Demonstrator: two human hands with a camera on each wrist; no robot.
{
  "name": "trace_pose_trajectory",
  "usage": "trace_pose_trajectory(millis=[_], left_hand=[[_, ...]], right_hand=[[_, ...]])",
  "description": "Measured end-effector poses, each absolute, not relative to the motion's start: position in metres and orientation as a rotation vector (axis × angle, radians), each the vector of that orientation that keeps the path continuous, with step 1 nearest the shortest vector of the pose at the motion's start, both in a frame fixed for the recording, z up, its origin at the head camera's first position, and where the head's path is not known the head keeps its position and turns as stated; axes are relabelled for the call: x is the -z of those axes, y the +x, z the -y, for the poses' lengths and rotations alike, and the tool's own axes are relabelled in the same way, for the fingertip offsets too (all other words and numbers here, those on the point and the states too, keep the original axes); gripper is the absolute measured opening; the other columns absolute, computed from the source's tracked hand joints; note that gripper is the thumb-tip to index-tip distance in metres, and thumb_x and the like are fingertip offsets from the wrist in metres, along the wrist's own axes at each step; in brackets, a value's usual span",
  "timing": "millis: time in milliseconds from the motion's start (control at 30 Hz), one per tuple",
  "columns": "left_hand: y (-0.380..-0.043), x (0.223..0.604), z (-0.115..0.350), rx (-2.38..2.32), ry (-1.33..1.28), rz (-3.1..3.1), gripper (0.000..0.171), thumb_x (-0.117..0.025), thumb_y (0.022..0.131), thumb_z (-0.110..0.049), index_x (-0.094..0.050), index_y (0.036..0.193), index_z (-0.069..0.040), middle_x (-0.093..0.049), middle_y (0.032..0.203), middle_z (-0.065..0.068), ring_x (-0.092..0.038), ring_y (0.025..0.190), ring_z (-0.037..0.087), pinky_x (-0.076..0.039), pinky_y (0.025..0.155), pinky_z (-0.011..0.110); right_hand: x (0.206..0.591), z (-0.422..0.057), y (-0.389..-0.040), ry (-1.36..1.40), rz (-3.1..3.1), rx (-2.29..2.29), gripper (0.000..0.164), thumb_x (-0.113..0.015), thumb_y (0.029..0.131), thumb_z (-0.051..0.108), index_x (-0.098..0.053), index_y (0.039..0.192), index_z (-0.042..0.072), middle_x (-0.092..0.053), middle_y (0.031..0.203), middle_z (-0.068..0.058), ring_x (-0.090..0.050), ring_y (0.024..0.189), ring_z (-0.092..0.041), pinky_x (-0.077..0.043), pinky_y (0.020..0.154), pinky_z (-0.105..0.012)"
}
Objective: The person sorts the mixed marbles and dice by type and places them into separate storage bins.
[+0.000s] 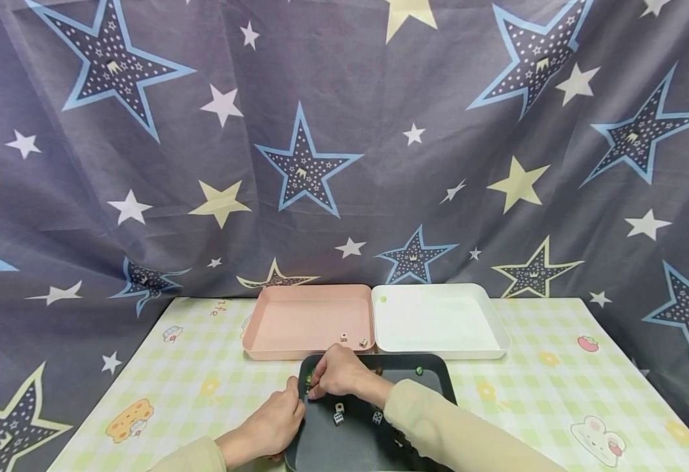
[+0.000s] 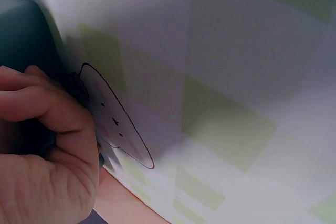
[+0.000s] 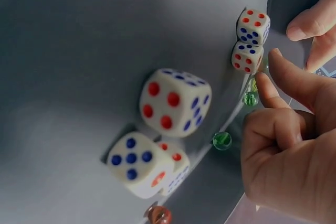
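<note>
My left hand grips the left edge of the black tray, its fingers curled at the dark rim. My right hand reaches into that tray's far left corner. In the right wrist view, its fingertips are beside two touching white dice and a green marble; whether they pinch anything cannot be told. Several more dice lie in the tray, along with another green marble and a brown marble. The right forearm hides part of the tray.
Behind the black tray stand a pink tray with two dice near its front right corner and a white tray with a light green marble at its far left. A checked cloth covers the table; a star-patterned curtain hangs behind.
</note>
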State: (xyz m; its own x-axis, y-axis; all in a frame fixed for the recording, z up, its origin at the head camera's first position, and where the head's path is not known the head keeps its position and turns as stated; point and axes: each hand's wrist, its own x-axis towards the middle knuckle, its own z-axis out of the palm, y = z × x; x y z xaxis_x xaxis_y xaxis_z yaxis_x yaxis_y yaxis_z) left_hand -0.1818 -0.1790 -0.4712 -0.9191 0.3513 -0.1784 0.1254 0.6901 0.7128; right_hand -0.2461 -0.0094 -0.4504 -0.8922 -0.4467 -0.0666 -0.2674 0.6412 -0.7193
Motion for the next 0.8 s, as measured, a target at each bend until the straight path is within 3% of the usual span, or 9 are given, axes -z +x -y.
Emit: trace_pose_trajectory(millis=[800], left_hand=[[-0.1818, 0.4711, 0.1789, -1.058, 0.394, -2.598, 0.011, -0.037, 0.11, -0.008, -0.043, 0.11, 0.001, -0.057, 0.056, 0.009, -0.044, 0.029, 0.005, -0.038, 0.028, 0.024]], right_hand=[[0.451, 0.0164, -0.2424, -0.598, -2.649, 1.044, 0.021, -0.097, 0.073, 0.007, -0.078, 0.066, 0.014, -0.066, 0.06, 0.013, -0.06, 0.068, -0.005, -0.056, 0.074, -0.024]])
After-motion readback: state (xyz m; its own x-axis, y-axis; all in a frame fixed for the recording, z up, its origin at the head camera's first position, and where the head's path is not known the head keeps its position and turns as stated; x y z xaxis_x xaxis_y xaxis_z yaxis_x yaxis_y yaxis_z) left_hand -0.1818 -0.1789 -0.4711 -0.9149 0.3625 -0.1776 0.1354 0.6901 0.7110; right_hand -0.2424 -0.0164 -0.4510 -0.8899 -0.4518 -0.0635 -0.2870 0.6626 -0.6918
